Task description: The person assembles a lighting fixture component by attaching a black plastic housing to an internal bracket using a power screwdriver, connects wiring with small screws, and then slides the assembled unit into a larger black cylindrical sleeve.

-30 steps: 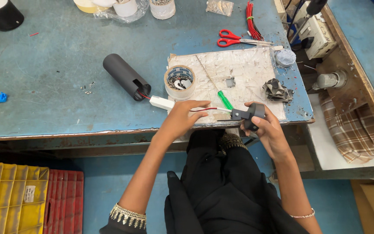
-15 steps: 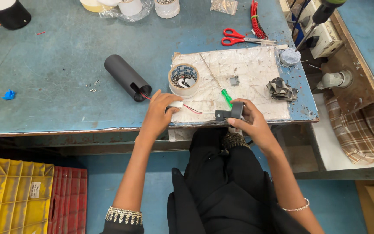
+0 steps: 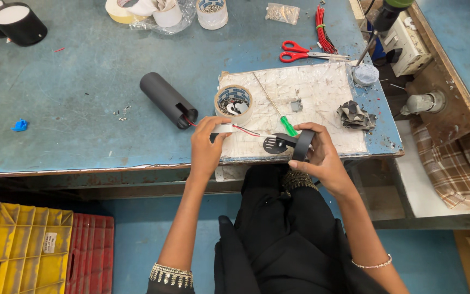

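Observation:
My left hand [image 3: 206, 144] pinches a small white block [image 3: 223, 128] at the near edge of the blue workbench; a thin red wire [image 3: 246, 131] runs from it toward a black tube [image 3: 167, 99] lying on its side. My right hand [image 3: 318, 154] grips a black ring-shaped part with a bracket [image 3: 292, 144] just in front of the bench edge. A green-handled screwdriver [image 3: 286, 125] lies on the white scratched mat [image 3: 322, 103] between my hands. A tape roll [image 3: 233, 102] with small parts inside stands just beyond my left hand.
Red scissors [image 3: 298, 52], a bundle of red wires [image 3: 322, 27], a crumpled grey rag [image 3: 354, 115] and several tape rolls [image 3: 212, 11] sit farther back. Black cylinders [image 3: 17, 23] stand at the far left. Yellow and red crates [image 3: 44, 250] are on the floor at my left.
My left hand has stayed on the white block. My right hand has turned the black part, so its ring now faces me, and moved slightly toward the bench edge.

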